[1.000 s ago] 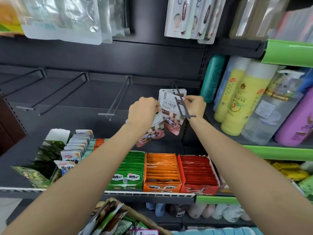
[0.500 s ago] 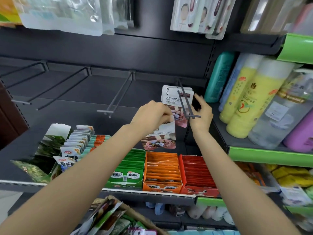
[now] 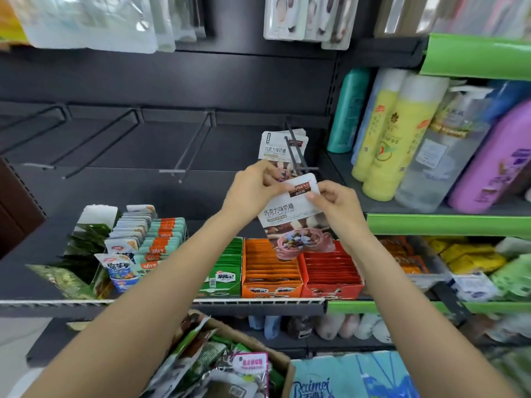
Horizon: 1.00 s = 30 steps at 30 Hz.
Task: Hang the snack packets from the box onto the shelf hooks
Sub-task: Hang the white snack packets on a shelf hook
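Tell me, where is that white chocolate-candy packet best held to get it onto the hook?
By its top corners, one from each side, as the left hand and right hand pinch the packet now. It is flat and floppy, and that probably keeps the top middle free for the hook.

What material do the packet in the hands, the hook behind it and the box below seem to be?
Held packet: likely glossy printed plastic film; it shines and bends. Hook: probably dark painted metal wire, thin and straight. Box: brown cardboard, matte, with a raw edge.
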Each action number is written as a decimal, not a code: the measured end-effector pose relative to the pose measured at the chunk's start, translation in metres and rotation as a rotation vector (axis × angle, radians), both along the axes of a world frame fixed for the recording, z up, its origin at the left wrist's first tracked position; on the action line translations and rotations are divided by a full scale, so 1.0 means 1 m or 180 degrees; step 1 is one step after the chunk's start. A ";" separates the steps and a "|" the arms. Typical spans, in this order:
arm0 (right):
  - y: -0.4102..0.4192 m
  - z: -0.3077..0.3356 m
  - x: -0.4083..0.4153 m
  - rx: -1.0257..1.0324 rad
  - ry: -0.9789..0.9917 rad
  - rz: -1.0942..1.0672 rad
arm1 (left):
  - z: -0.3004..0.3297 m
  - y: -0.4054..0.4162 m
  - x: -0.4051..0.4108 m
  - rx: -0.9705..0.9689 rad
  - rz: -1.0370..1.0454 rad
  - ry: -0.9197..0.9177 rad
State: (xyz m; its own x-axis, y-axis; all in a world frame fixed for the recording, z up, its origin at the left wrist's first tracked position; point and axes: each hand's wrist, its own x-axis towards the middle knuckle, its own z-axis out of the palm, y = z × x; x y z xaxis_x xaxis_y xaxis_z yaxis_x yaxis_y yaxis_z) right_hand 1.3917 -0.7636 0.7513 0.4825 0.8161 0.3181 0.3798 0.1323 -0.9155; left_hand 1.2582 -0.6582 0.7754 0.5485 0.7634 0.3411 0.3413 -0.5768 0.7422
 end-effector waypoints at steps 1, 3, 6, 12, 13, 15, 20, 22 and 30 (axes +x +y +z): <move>-0.003 0.000 0.002 0.0097 0.0071 -0.0011 | -0.003 0.001 -0.005 -0.0133 0.0025 -0.0093; -0.007 -0.003 0.004 0.0200 0.0172 -0.0087 | -0.008 0.001 -0.012 -0.0530 0.0028 -0.0465; -0.006 -0.005 0.002 0.0368 0.0356 -0.0300 | -0.005 -0.008 -0.009 -0.1043 -0.0030 -0.1012; -0.005 -0.003 0.000 0.0885 -0.0174 -0.0515 | 0.008 -0.011 0.007 -0.0704 0.0333 -0.1013; -0.002 -0.003 0.002 0.0840 -0.0394 -0.0543 | 0.009 -0.011 0.008 -0.0692 0.0397 -0.0996; 0.003 -0.004 0.006 0.0747 -0.0665 -0.0607 | 0.011 -0.012 0.010 -0.0600 0.0480 -0.0955; 0.002 -0.007 0.013 0.0623 -0.0869 -0.0580 | 0.010 -0.009 0.007 -0.0483 0.0583 -0.0917; 0.004 -0.007 0.012 0.0578 -0.0830 -0.0572 | 0.009 -0.010 0.006 -0.0307 0.0545 -0.0903; 0.006 -0.011 0.009 0.0654 -0.0669 -0.0645 | -0.006 -0.016 0.006 0.0191 0.0416 -0.0942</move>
